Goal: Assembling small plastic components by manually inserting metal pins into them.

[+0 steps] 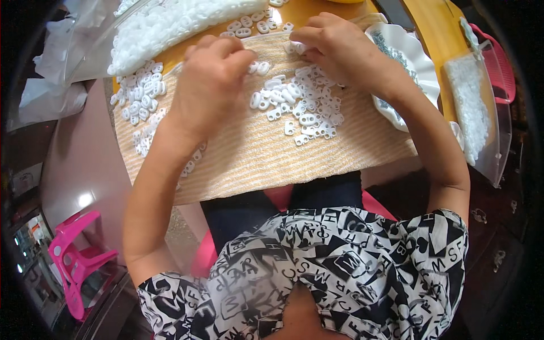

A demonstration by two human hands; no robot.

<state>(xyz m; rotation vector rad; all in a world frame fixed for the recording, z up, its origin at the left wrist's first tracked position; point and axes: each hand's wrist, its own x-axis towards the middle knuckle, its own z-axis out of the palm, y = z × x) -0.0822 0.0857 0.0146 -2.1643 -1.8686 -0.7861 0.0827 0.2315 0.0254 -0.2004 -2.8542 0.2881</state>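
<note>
My right hand (pixel 345 54) is at the far edge of a striped cloth (pixel 249 164), its fingers pinched on a small white plastic piece (pixel 297 47). To its left, my left hand (pixel 212 82) is curled and blurred by motion; whatever is in its fingers is hidden. A couple of white oval pieces with holes (pixel 262 68) lie by the left fingertips. Between and below the hands spreads a pile of small flat white pieces with holes (pixel 320 102), with thicker oval ones (pixel 276 93) along its left side. More white pieces (pixel 139 93) lie left of my left forearm.
A large clear bag of white pieces (pixel 170 31) lies at the back left. On the right stand a white scalloped dish (pixel 422 71) with tiny grey-green bits, another filled clear bag (pixel 467 105) and a pink basket (pixel 498 68). A pink stool (pixel 76 255) is at lower left.
</note>
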